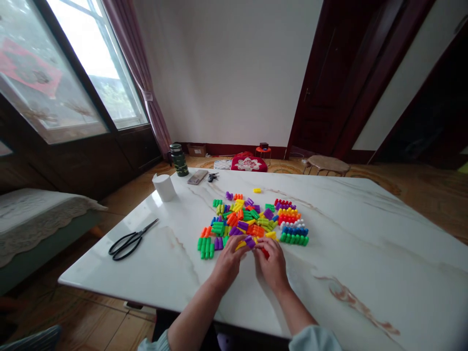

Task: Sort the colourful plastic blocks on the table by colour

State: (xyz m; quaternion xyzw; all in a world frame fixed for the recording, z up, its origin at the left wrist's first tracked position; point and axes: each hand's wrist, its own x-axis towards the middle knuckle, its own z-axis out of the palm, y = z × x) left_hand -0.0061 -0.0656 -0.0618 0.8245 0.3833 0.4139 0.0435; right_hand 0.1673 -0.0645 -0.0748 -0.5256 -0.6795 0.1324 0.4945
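Note:
Both hands meet at the near edge of a pile of coloured plastic pieces [234,219] on the white table. My left hand [227,262] is closed on yellow and purple pieces [250,242], held between its fingertips. Close beside it, my right hand [272,263] has its fingers closed round a red piece [265,253], mostly hidden by them, near the purple piece. Right of the pile lie rows of pieces sorted by colour, with a green row [294,239] nearest and a blue row [294,231] behind it.
Black scissors [127,243] lie at the left. Farther back stand a white paper roll [164,187] and a dark green bottle [179,160], beside a phone [198,177] and keys [212,177]. A single yellow piece [257,190] lies behind the pile. A stool [326,164] stands beyond the table.

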